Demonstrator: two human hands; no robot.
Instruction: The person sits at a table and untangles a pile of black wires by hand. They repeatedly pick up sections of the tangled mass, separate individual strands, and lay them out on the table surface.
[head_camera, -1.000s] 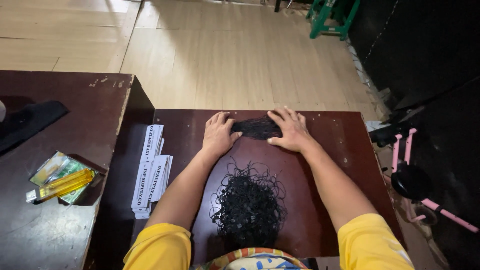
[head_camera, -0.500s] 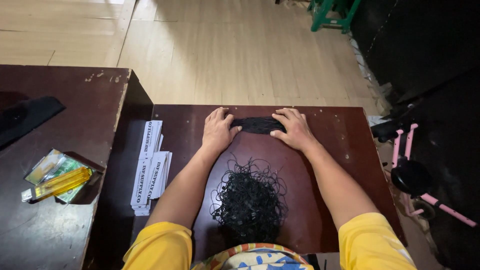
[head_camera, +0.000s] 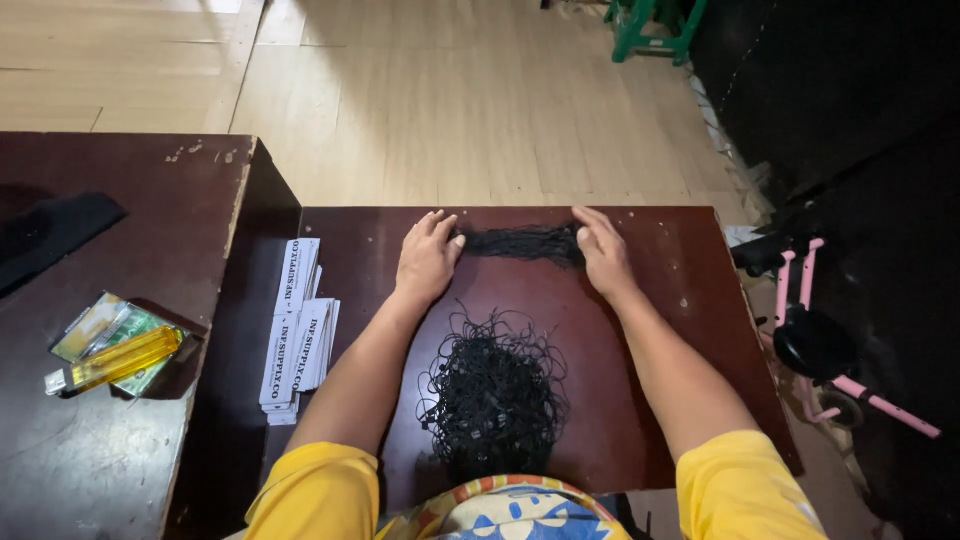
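Observation:
My left hand (head_camera: 425, 262) and my right hand (head_camera: 601, 252) rest flat on a dark wooden table (head_camera: 680, 270), one at each end of a black net piece (head_camera: 520, 243) stretched out between them. The fingers of both hands press on the ends of the net. Nearer to me, between my forearms, lies a loose pile of black netted pieces (head_camera: 492, 390). Yellow sleeves cover my upper arms.
A stack of white paper strips (head_camera: 298, 325) lies at the table's left edge. A higher dark table (head_camera: 120, 440) on the left holds a yellow lighter (head_camera: 118, 360) on small packets. A pink and black child's vehicle (head_camera: 820, 335) stands on the right, with light wooden floor beyond.
My hands have moved apart, and the black net piece between them has been pulled out longer and thinner.

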